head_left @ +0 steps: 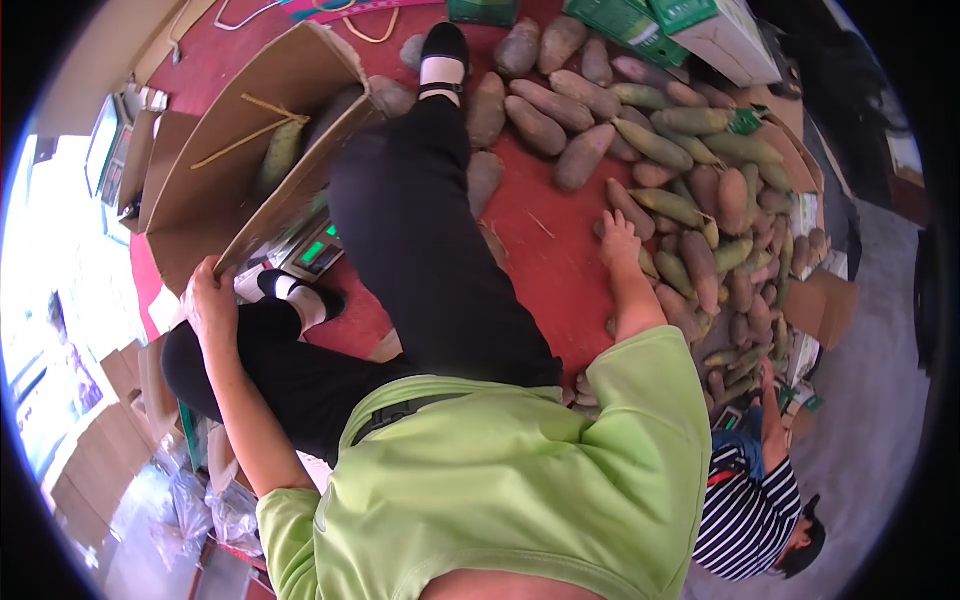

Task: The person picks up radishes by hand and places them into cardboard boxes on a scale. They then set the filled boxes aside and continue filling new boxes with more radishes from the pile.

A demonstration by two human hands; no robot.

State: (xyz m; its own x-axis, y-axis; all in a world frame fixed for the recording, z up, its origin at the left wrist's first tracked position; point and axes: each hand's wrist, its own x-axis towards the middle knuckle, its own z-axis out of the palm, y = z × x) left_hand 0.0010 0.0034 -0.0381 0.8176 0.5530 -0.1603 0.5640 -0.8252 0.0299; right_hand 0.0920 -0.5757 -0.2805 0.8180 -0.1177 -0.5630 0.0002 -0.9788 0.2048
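My left hand (209, 304) grips the near edge of an open cardboard box (195, 232) at the left, fingers hooked over its rim. Inside the box lies a greenish radish (279, 158) tied with yellowish cord, and a darker shape is partly hidden by the wall. A scale (312, 251) with a lit green display shows beside the box. My right hand (620, 241) is open over the red floor covering (555, 265), its fingers apart at the end of a pinkish radish (631, 208) on the edge of a large heap.
The radish heap (705, 265), pinkish and green, spreads across the right. Green and white cartons (715, 40) stand at the top right. Another person (750, 510) in a striped shirt is at the lower right. Plastic bags (232, 510) lie at the lower left.
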